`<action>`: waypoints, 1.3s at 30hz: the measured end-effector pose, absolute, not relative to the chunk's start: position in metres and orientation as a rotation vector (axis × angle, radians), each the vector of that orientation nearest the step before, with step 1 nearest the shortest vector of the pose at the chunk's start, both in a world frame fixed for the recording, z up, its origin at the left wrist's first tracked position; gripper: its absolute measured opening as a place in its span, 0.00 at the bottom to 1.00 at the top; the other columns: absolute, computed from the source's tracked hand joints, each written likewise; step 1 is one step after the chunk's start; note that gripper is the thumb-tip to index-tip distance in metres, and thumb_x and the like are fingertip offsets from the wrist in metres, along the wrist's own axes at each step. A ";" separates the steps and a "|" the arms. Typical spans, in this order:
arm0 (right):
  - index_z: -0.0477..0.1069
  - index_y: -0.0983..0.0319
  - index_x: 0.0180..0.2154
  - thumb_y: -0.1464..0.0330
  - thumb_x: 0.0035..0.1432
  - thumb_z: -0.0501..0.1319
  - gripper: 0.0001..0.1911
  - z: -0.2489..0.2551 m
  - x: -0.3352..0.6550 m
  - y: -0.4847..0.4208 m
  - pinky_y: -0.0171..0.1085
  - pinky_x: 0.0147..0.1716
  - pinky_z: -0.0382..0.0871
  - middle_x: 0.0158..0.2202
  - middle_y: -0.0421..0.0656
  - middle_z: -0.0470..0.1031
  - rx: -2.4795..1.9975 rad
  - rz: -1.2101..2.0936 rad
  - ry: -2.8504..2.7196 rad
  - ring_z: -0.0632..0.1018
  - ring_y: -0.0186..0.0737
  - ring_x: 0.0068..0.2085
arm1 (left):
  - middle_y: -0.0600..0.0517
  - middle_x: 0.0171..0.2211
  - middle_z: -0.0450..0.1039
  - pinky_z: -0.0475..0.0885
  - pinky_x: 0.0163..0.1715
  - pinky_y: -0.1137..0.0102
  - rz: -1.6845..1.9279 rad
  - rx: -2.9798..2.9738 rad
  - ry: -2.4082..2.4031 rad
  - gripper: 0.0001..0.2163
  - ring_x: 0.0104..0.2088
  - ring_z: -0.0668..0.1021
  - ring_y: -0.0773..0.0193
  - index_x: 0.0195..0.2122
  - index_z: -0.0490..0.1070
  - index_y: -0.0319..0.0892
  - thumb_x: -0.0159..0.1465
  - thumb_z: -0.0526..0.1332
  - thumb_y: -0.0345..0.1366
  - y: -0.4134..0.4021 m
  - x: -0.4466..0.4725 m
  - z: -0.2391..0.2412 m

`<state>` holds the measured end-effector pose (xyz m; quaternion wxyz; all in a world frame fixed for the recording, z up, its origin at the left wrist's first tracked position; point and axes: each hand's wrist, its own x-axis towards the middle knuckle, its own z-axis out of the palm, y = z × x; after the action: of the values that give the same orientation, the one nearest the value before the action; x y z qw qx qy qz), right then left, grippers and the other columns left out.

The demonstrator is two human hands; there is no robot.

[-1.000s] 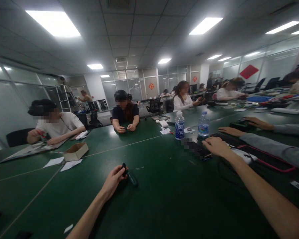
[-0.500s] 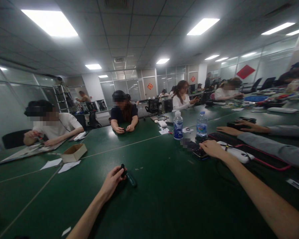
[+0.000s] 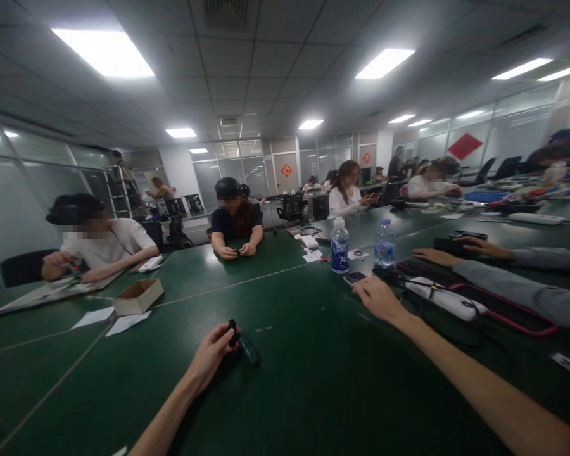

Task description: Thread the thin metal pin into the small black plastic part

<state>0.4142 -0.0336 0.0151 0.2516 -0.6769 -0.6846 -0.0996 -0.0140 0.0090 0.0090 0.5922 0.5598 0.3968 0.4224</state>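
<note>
My left hand (image 3: 209, 356) rests on the green table (image 3: 313, 380), its fingers pinched on one end of a small dark device (image 3: 242, 342) that lies on the surface. My right hand (image 3: 380, 297) hovers low over the table on the right, back up, fingers curled down and holding nothing I can see. Just beyond it lies a dark phone (image 3: 354, 277). A white oblong case (image 3: 444, 301) with a black cord lies to its right.
Two water bottles (image 3: 339, 246) stand behind the phone. A co-worker's grey-sleeved arms (image 3: 513, 285) rest on a pink-edged mat at right. An open cardboard box (image 3: 137, 296) and paper slips lie at left. Other people sit along the far side.
My right hand has drawn back and left, off the phone it covered. The left hand keeps its hold on the dark device. The view tilted down slightly.
</note>
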 end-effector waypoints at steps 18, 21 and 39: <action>0.65 0.64 0.41 0.69 0.60 0.49 0.10 0.018 0.178 -0.010 0.36 0.36 0.65 0.37 0.47 0.72 -1.360 0.375 -2.264 0.74 0.40 0.36 | 0.47 0.36 0.72 0.68 0.32 0.72 1.102 1.224 0.805 0.18 0.33 0.74 0.63 0.39 0.73 0.38 0.51 0.69 0.42 0.008 -0.014 -0.002; 0.65 0.63 0.40 0.67 0.62 0.48 0.10 0.018 0.192 -0.003 0.35 0.32 0.65 0.35 0.46 0.73 -1.415 0.436 -2.221 0.75 0.39 0.34 | 0.46 0.38 0.71 0.69 0.34 0.72 1.161 1.121 0.788 0.16 0.34 0.74 0.64 0.38 0.73 0.38 0.52 0.69 0.42 0.011 -0.014 -0.005; 0.70 0.63 0.40 0.62 0.61 0.49 0.15 0.008 0.202 -0.003 0.35 0.30 0.67 0.33 0.45 0.73 -1.205 0.363 -2.362 0.73 0.37 0.31 | 0.44 0.42 0.71 0.68 0.42 0.67 1.206 0.935 0.751 0.17 0.37 0.75 0.62 0.47 0.70 0.39 0.56 0.66 0.31 0.016 -0.016 -0.009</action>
<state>0.2015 -0.0030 0.0078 0.2308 -0.4380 -0.8588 0.1319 -0.0157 0.0157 -0.0086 0.6596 0.4132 0.3318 0.5329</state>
